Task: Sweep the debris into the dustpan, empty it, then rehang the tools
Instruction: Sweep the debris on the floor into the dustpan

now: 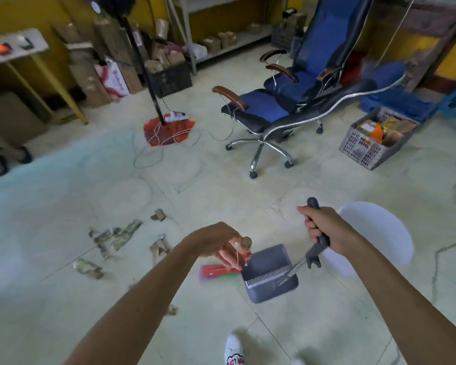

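- Nearest the camera, a white shoe is seen on the pale floor tiles.
- Just ahead, the grey dustpan is held low over the floor, comb teeth showing along its rear edge. It is judged light, rigid plastic, best steered from high on its long handle.
- That dark handle is gripped in a full fist by the right hand.
- The broom handle top is pinched loosely in the curled fingers of the left hand, a hanging string trailing from it. The red broom head lies just left of the pan; bristles are judged soft and springy, the stick light.
- Further left, debris lies scattered, apparently torn cardboard and wrappers: light, easily flicked, needing short strokes.
- Beyond, a blue office chair and a crate stand well apart.
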The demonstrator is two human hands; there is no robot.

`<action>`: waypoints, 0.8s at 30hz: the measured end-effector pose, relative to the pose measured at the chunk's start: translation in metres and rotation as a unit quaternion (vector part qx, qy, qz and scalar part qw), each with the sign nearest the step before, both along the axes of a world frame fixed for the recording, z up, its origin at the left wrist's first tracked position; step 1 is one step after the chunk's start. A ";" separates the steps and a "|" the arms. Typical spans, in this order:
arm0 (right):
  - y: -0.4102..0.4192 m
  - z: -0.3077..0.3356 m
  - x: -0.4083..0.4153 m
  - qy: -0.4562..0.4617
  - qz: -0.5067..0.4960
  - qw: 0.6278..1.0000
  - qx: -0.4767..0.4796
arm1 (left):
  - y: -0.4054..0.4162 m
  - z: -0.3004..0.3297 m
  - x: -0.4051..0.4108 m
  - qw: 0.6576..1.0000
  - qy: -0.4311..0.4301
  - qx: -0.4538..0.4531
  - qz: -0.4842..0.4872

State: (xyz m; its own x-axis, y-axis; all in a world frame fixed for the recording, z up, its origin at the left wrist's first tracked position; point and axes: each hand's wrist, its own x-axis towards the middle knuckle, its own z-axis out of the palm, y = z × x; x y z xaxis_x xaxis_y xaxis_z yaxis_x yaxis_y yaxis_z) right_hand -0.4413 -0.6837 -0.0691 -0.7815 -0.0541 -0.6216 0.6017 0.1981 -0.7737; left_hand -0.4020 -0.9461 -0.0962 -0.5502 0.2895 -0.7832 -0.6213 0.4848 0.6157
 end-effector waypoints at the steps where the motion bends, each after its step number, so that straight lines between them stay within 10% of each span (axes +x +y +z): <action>1: -0.016 0.001 -0.006 -0.001 0.021 1.000 0.002 | -0.017 -0.003 0.001 0.991 -0.076 0.058 0.094; 8: -0.131 0.006 -0.035 0.018 0.131 0.991 -0.018 | -0.054 -0.037 0.031 0.936 -0.220 0.172 0.213; 14: -0.206 0.012 -0.035 0.027 0.240 0.970 -0.041 | -0.037 -0.039 0.018 0.802 -0.296 0.197 0.481; 19: -0.228 0.033 -0.050 0.072 0.311 0.948 -0.008 | -0.057 -0.016 0.013 0.949 -0.225 0.001 0.222; 24: -0.229 0.057 -0.074 0.091 0.354 0.931 0.022 | -0.127 -0.006 0.085 0.952 -0.121 -0.280 -0.032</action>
